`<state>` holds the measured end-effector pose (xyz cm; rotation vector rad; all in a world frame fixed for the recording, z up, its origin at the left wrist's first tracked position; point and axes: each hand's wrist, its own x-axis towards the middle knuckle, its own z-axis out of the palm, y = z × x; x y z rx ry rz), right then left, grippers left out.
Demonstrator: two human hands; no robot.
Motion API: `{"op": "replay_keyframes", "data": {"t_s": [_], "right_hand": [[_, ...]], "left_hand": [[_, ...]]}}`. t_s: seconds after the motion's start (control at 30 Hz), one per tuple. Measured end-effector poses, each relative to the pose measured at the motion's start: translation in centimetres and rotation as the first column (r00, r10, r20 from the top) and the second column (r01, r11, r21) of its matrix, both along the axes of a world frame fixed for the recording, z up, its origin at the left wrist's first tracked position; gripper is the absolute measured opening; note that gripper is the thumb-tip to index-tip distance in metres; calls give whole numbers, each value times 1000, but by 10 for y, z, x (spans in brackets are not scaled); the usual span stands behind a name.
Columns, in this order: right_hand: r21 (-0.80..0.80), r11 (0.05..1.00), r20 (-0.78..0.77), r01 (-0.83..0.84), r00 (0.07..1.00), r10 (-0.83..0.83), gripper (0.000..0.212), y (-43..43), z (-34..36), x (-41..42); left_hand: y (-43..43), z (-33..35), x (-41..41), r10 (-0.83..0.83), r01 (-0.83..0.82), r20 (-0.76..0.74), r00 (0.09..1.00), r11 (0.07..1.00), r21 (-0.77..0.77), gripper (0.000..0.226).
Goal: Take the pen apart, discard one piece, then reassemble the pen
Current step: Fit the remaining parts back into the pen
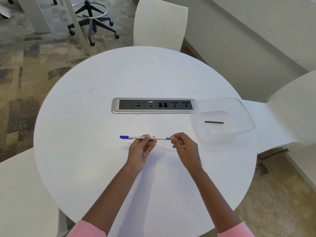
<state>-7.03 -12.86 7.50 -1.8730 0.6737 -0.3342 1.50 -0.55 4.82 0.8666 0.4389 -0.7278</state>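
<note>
A white pen (135, 137) with a blue cap at its left end and a blue plug at its right end is held level above the round white table (85, 117). My left hand (141, 151) pinches the middle of the barrel. My right hand (183, 147) grips the blue right end with its fingertips. A thin black rod (214, 122) lies inside a clear plastic container (246, 117) to the right of my hands.
A power and data socket strip (153, 105) is set into the table's middle, just beyond the pen. White chairs stand at the far side (159, 23), the right (290, 108) and the near left (20, 194). A wheeled stool base (92, 23) is on the carpet.
</note>
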Motion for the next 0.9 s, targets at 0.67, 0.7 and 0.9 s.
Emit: {"op": "replay_keyframes", "data": {"t_s": [0.67,0.7,0.9], "right_hand": [[-56,998,-48,-9,999,7,13,5,-2,-3],[-63,998,-44,-11,999,9,12,5,-2,-3],[-73,997,-42,-28,999,25,9,6,-2,-5]], "left_hand": [[4,-1,-4,2,-2,17,1000,1000,-11,9],[4,-1,-4,3,-3,16,1000,1000,-11,9],[5,0,-5,5,-5,19,1000,1000,-6,8]]}}
